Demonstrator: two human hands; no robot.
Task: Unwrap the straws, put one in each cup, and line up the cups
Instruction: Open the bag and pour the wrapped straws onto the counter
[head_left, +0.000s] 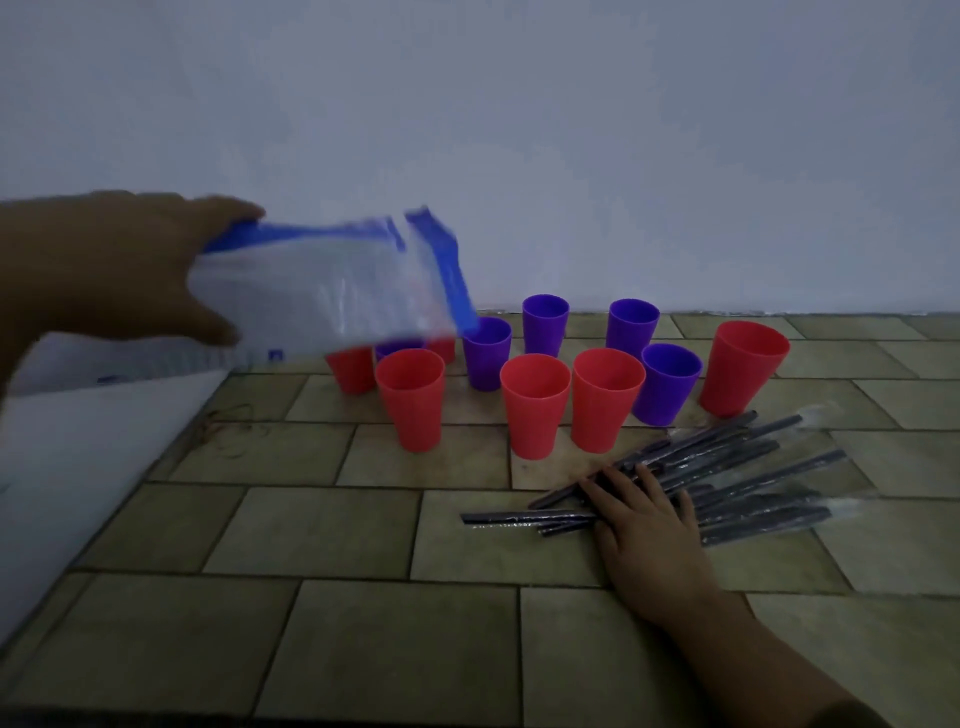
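In the head view, the left hand (119, 270) grips a clear, blue-edged plastic bag (322, 291) held above the tiled surface's (311, 519) far left side, while the right hand (649, 530) lies flat, fingers (613, 486) spread, on the wrapped straws (753, 467) toward the right edge, just before the red and purple cups (535, 405) clustered by the far edge.

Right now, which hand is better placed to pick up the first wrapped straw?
The right hand: it rests on the pile of wrapped straws, fingers straight. The left hand is raised far to the left, gripping a plastic bag.
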